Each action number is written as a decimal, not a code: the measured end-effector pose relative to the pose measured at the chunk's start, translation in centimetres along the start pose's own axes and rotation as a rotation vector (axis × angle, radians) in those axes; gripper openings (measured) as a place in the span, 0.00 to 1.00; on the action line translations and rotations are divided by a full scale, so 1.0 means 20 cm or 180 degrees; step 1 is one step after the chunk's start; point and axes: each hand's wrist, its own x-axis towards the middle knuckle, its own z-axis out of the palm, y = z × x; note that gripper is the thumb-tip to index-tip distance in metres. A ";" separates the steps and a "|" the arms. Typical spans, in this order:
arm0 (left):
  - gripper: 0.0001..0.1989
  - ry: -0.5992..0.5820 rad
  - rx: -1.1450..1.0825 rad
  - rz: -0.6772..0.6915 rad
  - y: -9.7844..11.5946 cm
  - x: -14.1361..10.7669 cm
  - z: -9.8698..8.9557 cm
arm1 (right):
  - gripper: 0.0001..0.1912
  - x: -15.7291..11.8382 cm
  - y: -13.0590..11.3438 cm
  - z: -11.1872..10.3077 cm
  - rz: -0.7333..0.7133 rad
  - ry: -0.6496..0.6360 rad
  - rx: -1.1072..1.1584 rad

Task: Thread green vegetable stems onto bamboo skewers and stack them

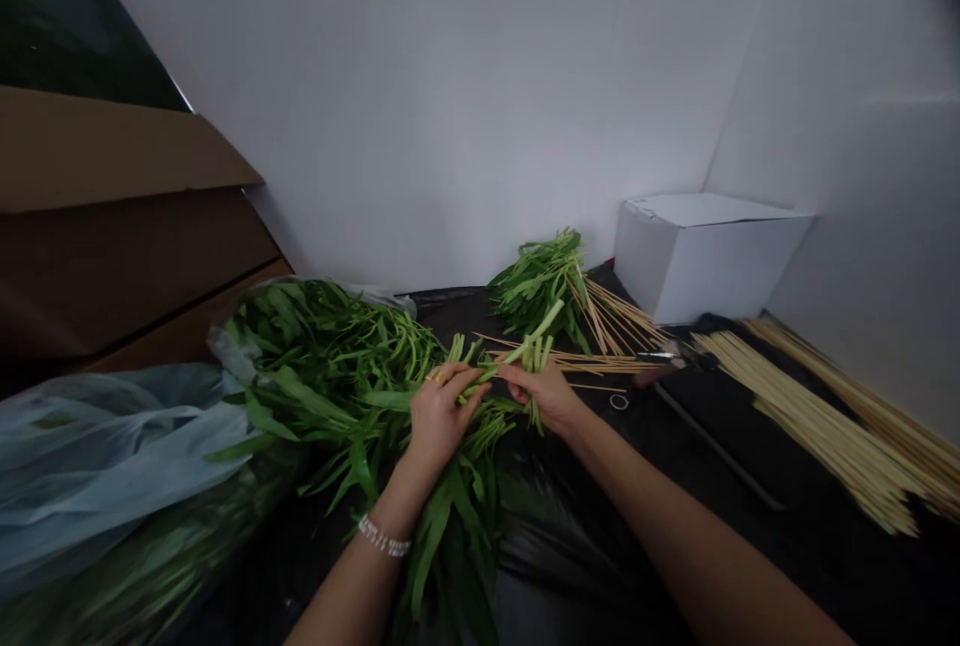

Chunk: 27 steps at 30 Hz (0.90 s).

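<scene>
Green stems point(537, 351) stick up from my right hand point(541, 391), whose fingers are closed round them. Close beside it, my left hand point(442, 406) pinches a green stem that runs between the two hands; a beaded bracelet circles that wrist. Long leaves point(442, 516) hang below my left hand. A large heap of leafy greens point(322, 336) lies in a clear plastic bag to the left. Behind my hands rests a bunch of greens point(536, 276) with thin wooden sticks point(619, 316) fanning out to its right. More thin sticks lie just past my right hand.
Scissors point(660, 356) and a small ring point(619, 402) lie right of my hands, near a dark flat case point(742, 436). Pale stick bundles point(810, 416) are at the far right, a white box point(705, 251) behind. At left are a bluish plastic bag point(112, 456) and cardboard box point(112, 151).
</scene>
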 end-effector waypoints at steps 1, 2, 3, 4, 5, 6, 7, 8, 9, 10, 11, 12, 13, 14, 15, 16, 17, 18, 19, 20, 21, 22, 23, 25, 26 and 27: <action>0.10 -0.0074 0.0039 0.0064 0.00 0.00 0.00 | 0.16 0.00 0.00 0.00 -0.0010 -0.0033 -0.0050; 0.09 -0.0139 0.0086 0.0121 0.00 0.00 0.01 | 0.16 -0.01 0.01 0.01 -0.0008 -0.0055 -0.0099; 0.09 -0.0193 0.0150 0.0168 0.00 -0.01 0.01 | 0.16 -0.01 0.01 0.01 0.0002 -0.0071 -0.0146; 0.09 -0.0228 0.0222 0.0204 0.01 -0.01 0.01 | 0.17 -0.02 0.01 0.02 0.0013 -0.0083 -0.0184; 0.08 -0.0253 0.0295 0.0230 0.01 0.00 0.00 | 0.17 -0.02 0.01 0.02 0.0025 -0.0096 -0.0207; 0.08 -0.0273 0.0354 0.0251 0.01 0.00 0.00 | 0.17 -0.02 0.00 0.02 0.0037 -0.0095 -0.0206; 0.08 -0.0291 0.0392 0.0273 0.02 0.00 0.00 | 0.18 -0.02 0.00 0.02 0.0044 -0.0085 -0.0175; 0.08 -0.0310 0.0410 0.0287 0.02 0.00 -0.01 | 0.18 -0.02 -0.01 0.02 0.0040 -0.0062 -0.0110; 0.08 -0.0324 0.0420 0.0290 0.02 0.00 -0.01 | 0.18 -0.02 -0.02 0.02 0.0037 -0.0037 -0.0015; 0.08 -0.0327 0.0429 0.0276 0.02 0.00 -0.01 | 0.18 -0.01 -0.02 0.01 0.0038 -0.0009 0.0106; 0.08 -0.0323 0.0444 0.0249 0.02 0.00 -0.02 | 0.19 -0.01 -0.03 0.01 0.0049 0.0013 0.0228; 0.08 -0.0311 0.0465 0.0219 0.02 0.01 -0.02 | 0.19 0.00 -0.04 0.01 0.0069 0.0028 0.0328; 0.07 -0.0304 0.0497 0.0185 0.02 0.01 -0.02 | 0.19 0.00 -0.04 0.00 0.0091 0.0035 0.0392; 0.07 -0.0307 0.0542 0.0151 0.02 0.01 -0.02 | 0.19 0.00 -0.04 0.00 0.0110 0.0039 0.0415; 0.06 -0.0305 0.0594 0.0116 0.02 0.01 -0.02 | 0.19 0.00 -0.04 0.00 0.0120 0.0037 0.0398; 0.06 -0.0298 0.0652 0.0078 0.03 0.01 -0.03 | 0.19 0.00 -0.03 0.00 0.0114 0.0030 0.0349; 0.06 -0.0272 0.0703 0.0041 0.03 0.01 -0.03 | 0.19 0.00 -0.02 0.00 0.0103 0.0015 0.0283; 0.07 -0.0229 0.0739 0.0002 0.03 0.01 -0.03 | 0.19 0.00 -0.02 0.00 0.0096 -0.0007 0.0217; 0.07 -0.0173 0.0747 -0.0046 0.03 0.01 -0.04 | 0.19 0.00 -0.01 0.00 0.0099 -0.0038 0.0153; 0.08 -0.0095 0.0723 -0.0110 0.03 0.02 -0.04 | 0.18 0.00 0.00 0.00 0.0109 -0.0073 0.0094; 0.08 -0.0017 0.0661 -0.0194 0.03 0.02 -0.04 | 0.18 -0.01 0.00 0.00 0.0121 -0.0106 0.0049; 0.09 0.0045 0.0561 -0.0305 0.02 0.02 -0.05 | 0.18 -0.01 0.00 0.01 0.0131 -0.0135 0.0025; 0.10 0.0096 0.0423 -0.0445 0.02 0.02 -0.05 | 0.17 -0.01 0.00 0.01 0.0141 -0.0155 0.0020; 0.10 0.0212 0.0057 -0.0826 0.02 0.03 -0.05 | 0.18 -0.02 0.01 0.03 0.0155 -0.0166 0.0059; 0.10 0.0300 -0.0138 -0.1031 0.02 0.03 -0.05 | 0.18 -0.03 0.01 0.04 0.0164 -0.0165 0.0090; 0.10 0.0396 -0.0315 -0.1220 0.02 0.03 -0.04 | 0.18 -0.03 0.01 0.05 0.0174 -0.0164 0.0116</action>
